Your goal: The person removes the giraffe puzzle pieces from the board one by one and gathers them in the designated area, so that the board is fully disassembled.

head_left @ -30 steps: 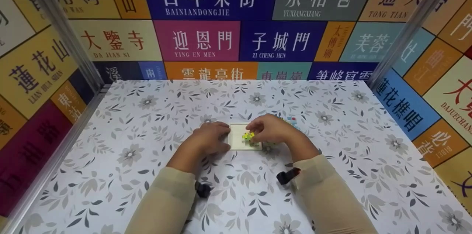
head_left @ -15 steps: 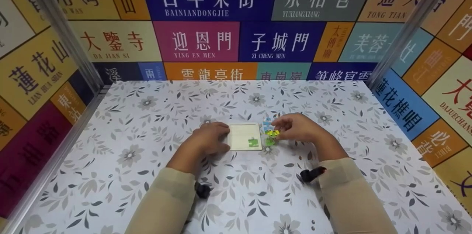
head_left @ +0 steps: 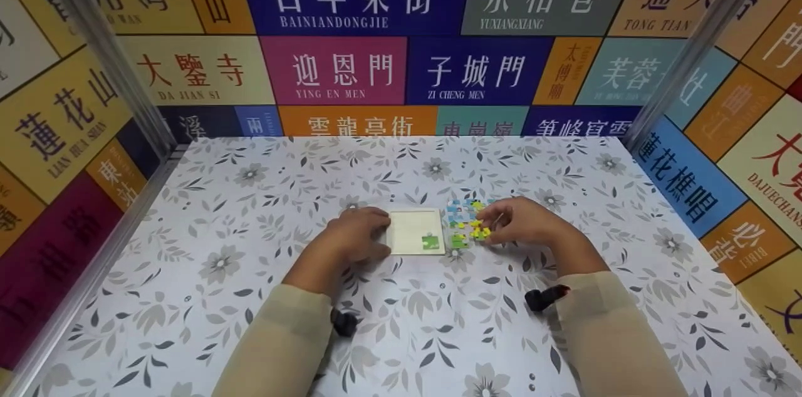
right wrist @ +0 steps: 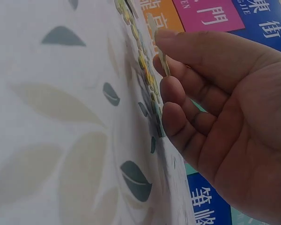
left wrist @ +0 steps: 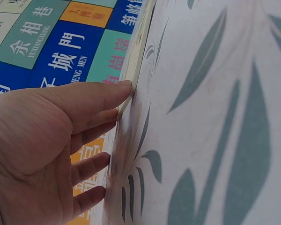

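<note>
A shallow cream puzzle tray (head_left: 406,231) lies in mid-table, with one green puzzle piece (head_left: 430,242) in its lower right corner. My left hand (head_left: 354,234) rests against the tray's left edge; the left wrist view shows its thumb and fingertips along the tray's pale rim (left wrist: 136,56). To the right of the tray, my right hand (head_left: 523,221) pinches a yellow-patterned puzzle piece (head_left: 481,233), seen edge-on as a thin puzzle piece (right wrist: 165,64) between thumb and fingers. Several loose puzzle pieces (head_left: 458,242) lie below and beside that hand, partly hidden by it.
The table (head_left: 250,334) has a white floral covering. Printed sign panels (head_left: 344,68) stand along the back, with more panels at both sides. Metal posts (head_left: 695,52) mark the back corners. A small black wrist camera (head_left: 545,298) sits by each cuff.
My right hand has moved right from over the tray to the loose pieces, taking a yellow piece with it. The green piece in the tray has come into view. My left hand has stayed put.
</note>
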A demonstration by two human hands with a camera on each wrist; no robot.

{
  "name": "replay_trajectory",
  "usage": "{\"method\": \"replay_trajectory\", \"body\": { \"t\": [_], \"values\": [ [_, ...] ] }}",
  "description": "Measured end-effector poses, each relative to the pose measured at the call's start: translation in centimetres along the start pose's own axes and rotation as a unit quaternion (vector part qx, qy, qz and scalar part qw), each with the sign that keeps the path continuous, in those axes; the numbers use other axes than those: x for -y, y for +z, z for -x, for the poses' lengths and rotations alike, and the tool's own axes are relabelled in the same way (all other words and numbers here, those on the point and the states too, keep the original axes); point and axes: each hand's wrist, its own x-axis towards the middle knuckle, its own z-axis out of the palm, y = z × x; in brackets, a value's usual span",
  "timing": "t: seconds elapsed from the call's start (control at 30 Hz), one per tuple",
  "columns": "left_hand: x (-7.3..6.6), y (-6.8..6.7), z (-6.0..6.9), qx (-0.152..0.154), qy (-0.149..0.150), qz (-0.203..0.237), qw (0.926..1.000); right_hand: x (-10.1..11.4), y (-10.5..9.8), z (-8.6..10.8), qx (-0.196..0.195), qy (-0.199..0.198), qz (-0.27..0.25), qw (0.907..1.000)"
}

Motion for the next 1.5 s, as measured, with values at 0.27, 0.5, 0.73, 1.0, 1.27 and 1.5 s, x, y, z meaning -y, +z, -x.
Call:
{"method": "replay_trajectory", "body": {
  "t": [0.27, 0.5, 0.73, 1.0, 1.27, 1.5],
  "values": [
    [0.1, 0.0, -0.1, 0.006, 0.003, -0.003, 1.0000, 0.0, 0.1, 0.0, 0.003, 0.009, 0.015, 0.9998],
    [0.1, 0.0, 0.0, 0.003, 0.001, 0.000, 1.0000, 0.2, 0.2, -0.1, 0.011, 0.013, 0.022, 0.9996],
    [0.2, 0.0, -0.1, 0.005, 0.004, -0.003, 1.0000, 1.0, 0.3, -0.1, -0.011, 0.027, 0.030, 0.9991],
    [0.1, -0.1, 0.0, 0.004, 0.007, -0.003, 1.0000, 3.8, 2.2, -0.9, -0.007, 0.010, 0.046, 0.9988],
    [0.1, 0.0, -0.3, 0.004, 0.003, -0.001, 1.0000, 6.5, 4.3, -2.7, 0.012, 0.007, 0.058, 0.9982],
    [0.1, 0.0, -0.5, 0.011, -0.003, -0.006, 0.9999, 7.8, 5.2, -4.0, 0.013, 0.008, 0.054, 0.9984]
  ]
}}
